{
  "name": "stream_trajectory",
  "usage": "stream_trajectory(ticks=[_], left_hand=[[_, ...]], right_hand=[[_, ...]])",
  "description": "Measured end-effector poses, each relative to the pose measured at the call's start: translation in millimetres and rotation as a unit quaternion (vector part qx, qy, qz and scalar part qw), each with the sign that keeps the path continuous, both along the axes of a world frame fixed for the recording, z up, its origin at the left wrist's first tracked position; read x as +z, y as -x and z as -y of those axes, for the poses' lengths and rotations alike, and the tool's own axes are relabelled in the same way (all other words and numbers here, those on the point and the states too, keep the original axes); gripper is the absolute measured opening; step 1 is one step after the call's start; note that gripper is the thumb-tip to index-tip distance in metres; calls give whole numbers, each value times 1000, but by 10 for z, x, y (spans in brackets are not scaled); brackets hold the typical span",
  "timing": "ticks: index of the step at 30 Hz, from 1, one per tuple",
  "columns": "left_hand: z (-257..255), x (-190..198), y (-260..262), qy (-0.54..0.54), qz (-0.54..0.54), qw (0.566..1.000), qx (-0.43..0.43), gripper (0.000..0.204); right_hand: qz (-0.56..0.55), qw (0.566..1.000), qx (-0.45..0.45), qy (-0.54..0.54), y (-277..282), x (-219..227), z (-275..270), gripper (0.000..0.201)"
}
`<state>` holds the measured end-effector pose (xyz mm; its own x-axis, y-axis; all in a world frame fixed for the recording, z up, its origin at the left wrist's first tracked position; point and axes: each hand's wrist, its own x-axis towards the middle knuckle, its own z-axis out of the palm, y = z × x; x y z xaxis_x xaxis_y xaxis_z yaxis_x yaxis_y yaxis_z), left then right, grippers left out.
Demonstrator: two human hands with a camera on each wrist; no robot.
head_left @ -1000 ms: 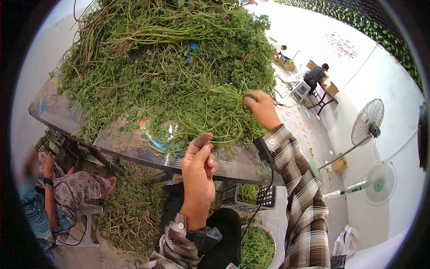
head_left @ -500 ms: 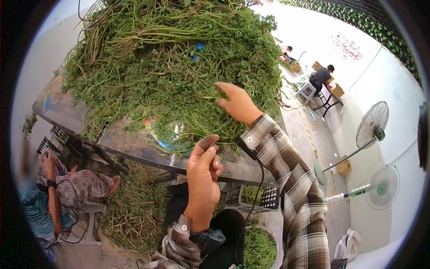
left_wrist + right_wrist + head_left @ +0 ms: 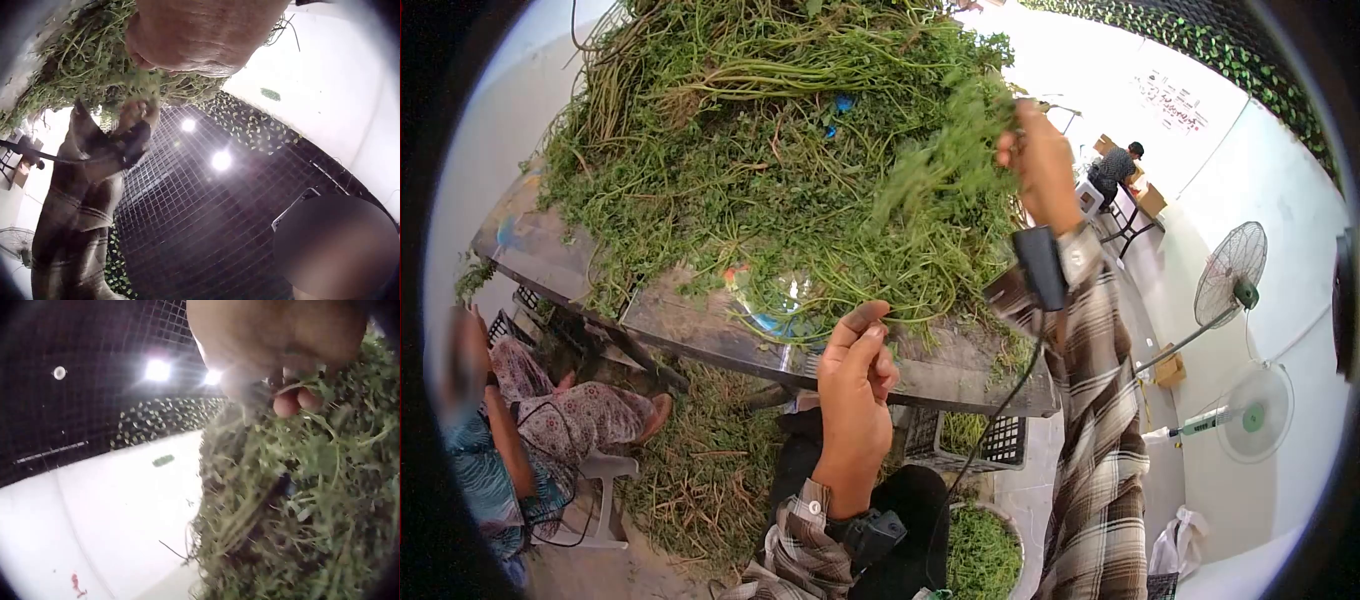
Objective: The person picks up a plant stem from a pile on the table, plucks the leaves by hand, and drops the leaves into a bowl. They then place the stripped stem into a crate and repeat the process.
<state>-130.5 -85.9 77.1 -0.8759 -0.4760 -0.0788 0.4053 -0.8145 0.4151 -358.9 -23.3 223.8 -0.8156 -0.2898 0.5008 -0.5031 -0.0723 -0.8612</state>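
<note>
My right hand (image 3: 1045, 165) is raised over the right edge of a big heap of leafy greens (image 3: 730, 170). It grips a loose, motion-blurred bunch of leafy stems (image 3: 945, 150) that trails to the left. In the right wrist view its curled fingertips (image 3: 287, 403) show against the foliage. Near the table's front edge, my left hand (image 3: 855, 400) has its thumb against its curled fingers, with the index finger reaching past. A thin green stem (image 3: 925, 318) runs up to those fingertips, which appear to pinch it. The left wrist view hides this grip behind the hand.
The heap covers most of a dark table (image 3: 690, 320). Below are a black crate (image 3: 1005, 440), a tub of greens (image 3: 980, 550) and scattered stems (image 3: 710, 470) on the floor. A seated person (image 3: 530, 440) is at left; fans (image 3: 1230, 275) stand at right. A cable hangs from my right wrist.
My right hand came left over the heap, then swung up and right, lifting a bunch of stems. My left hand has kept its place and pose. The seated person's arm has shifted.
</note>
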Motion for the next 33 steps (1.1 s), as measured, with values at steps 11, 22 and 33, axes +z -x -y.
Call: stream_trajectory(ticks=[11, 22, 33], left_hand=[[-67, -29, 30, 16, 10, 1000, -18, 23], [-22, -7, 20, -8, -4, 1000, -4, 23], [-70, 88, -26, 163, 24, 986, -18, 23]], right_hand=[[52, 994, -9, -97, 103, -157, -313, 34], [50, 997, 40, -43, -683, -348, -423, 35], [159, 971, 31, -174, -1458, -1272, -691, 30]])
